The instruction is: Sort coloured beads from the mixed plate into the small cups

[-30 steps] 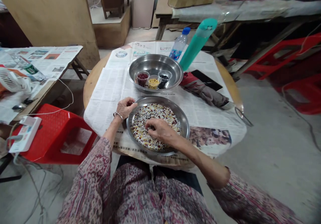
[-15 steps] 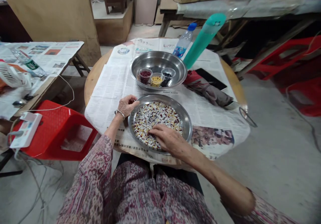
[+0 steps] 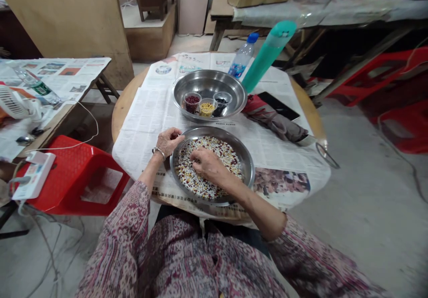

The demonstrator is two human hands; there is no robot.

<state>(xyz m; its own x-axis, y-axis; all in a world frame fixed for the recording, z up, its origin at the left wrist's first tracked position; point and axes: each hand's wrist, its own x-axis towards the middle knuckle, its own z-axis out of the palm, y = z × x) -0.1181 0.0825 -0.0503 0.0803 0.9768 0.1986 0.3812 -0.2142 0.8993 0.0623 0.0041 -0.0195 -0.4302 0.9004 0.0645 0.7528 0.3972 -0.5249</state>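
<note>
Her right hand (image 3: 207,164) rests curled on the mixed beans (image 3: 214,151); I cannot tell what it pinches. Her left hand (image 3: 169,140) grips the metal plate (image 3: 245,162) by its rim, near the worktop's front edge.

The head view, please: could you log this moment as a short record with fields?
setting: round table covered in newspaper
left hand: grips the rim of the near pan
right hand: fingers down in the mixed beans
far pan: three small cups, red beans, yellow grains, black beans
behind far pan: teal flask, water bottle
right of pans: folded umbrella, dark phone
beside table: red stool
</note>
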